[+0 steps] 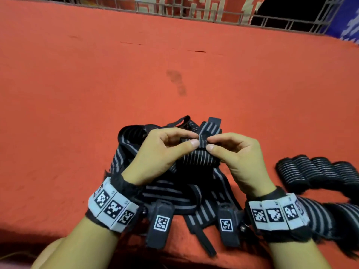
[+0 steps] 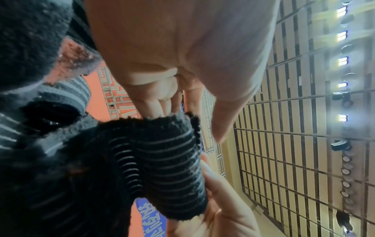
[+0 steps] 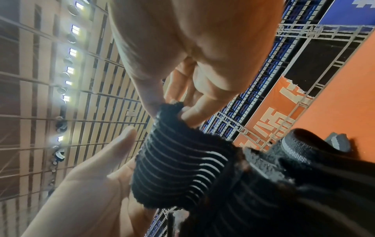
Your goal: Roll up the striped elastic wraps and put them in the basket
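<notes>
Your spot, a sports hall: rows of blue seats [image 3: 253, 99], slatted ceiling [image 2: 294, 144] with floodlights [image 2: 343, 61], banners [image 1: 186, 8].

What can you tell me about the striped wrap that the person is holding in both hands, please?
The striped wrap is black stretchy ribbed fabric with thin grey lengthwise stripes and a fuzzy black end. That end is curled into a small starting roll, pinched by the left hand and right hand, thumbs and fingertips on top. It is held above a loose pile of similar wraps on the red mat, its tail trailing down.
</notes>
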Demonstrator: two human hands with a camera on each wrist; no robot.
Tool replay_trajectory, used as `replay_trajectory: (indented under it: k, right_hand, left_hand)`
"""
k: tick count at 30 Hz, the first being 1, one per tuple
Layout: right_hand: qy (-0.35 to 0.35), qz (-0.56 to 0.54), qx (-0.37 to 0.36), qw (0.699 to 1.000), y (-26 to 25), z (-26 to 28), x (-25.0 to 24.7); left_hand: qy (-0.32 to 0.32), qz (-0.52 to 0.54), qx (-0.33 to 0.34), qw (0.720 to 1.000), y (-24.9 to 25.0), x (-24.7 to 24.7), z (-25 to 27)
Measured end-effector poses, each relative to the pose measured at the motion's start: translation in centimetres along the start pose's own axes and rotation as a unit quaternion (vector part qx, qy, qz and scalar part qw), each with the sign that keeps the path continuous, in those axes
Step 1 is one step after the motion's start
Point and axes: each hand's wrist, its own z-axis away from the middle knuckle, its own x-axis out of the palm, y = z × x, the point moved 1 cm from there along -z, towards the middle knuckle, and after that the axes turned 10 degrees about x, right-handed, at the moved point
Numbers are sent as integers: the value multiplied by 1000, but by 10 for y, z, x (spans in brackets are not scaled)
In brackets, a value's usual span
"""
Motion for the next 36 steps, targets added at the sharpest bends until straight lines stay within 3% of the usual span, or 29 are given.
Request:
replay_trajectory:
  k: [7, 14, 18, 25, 30, 34, 36]
  right_hand:
    - [-40, -23, 69, 997, 4, 7, 0]
    - [-28, 6, -1, 1000, -3, 12, 0]
    - [-35, 10, -29, 999, -7, 15, 3]
    - [-73, 24, -37, 996, -7, 17, 0]
    - [-50, 10, -4, 999, 0, 17, -2]
    - [-35, -1, -4, 999, 3, 20, -3]
    - [-26, -12, -22, 999, 0, 21, -3]
  left_hand:
    - [52, -94, 50, 993, -6, 6, 5]
    - [34, -64, 33, 997, -7, 4, 10]
    - [55, -37, 30, 997, -2, 3, 10]
    - [42, -21, 52, 998, 2, 2, 14]
    - [40, -47, 80, 995, 4, 5, 16]
    - [17, -20, 31, 999, 2, 3, 16]
    - [6, -64, 13, 998, 2, 2, 16]
